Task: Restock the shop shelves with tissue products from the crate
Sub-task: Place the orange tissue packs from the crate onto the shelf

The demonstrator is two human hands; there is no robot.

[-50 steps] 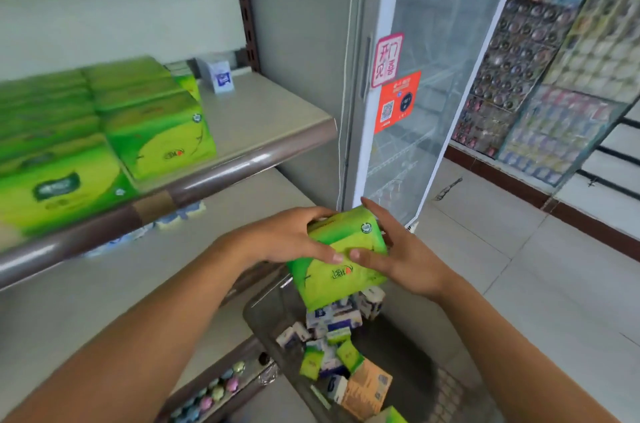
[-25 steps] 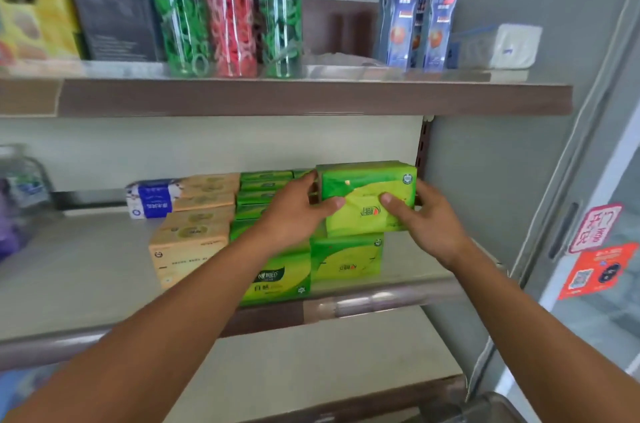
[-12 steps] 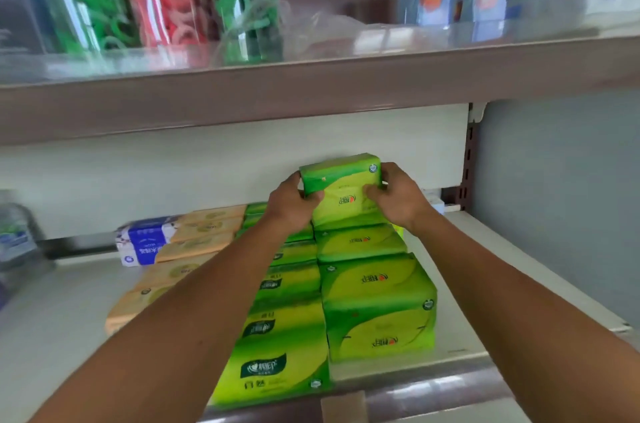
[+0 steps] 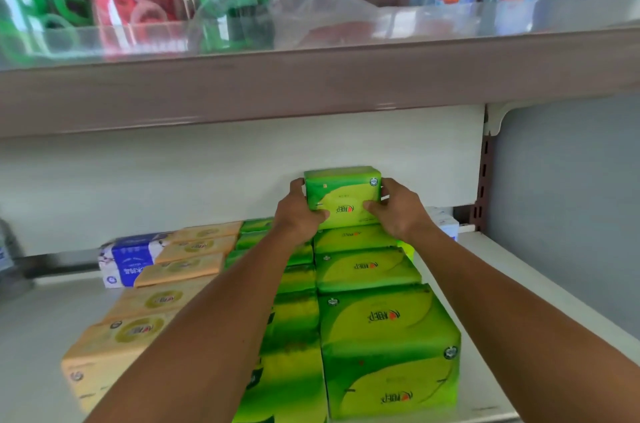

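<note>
A green tissue pack [image 4: 343,196] stands at the back of the shelf, on top of the rearmost pack of the right-hand green row [image 4: 377,318]. My left hand [image 4: 299,211] grips its left side and my right hand [image 4: 398,209] grips its right side, thumbs on the front face. A second row of green packs [image 4: 294,336] runs under my left forearm. The crate is out of view.
Beige tissue packs [image 4: 138,329] lie left of the green rows, with a blue and white pack [image 4: 128,261] behind them. The grey shelf [image 4: 485,270] has bare room at right. The upper shelf's edge [image 4: 311,83] hangs low overhead, carrying bagged rings and blue boxes.
Both hands carried the green pack from the crate up to the shelf and pushed it back along the right row. It now sits higher and nearer the back wall.
</note>
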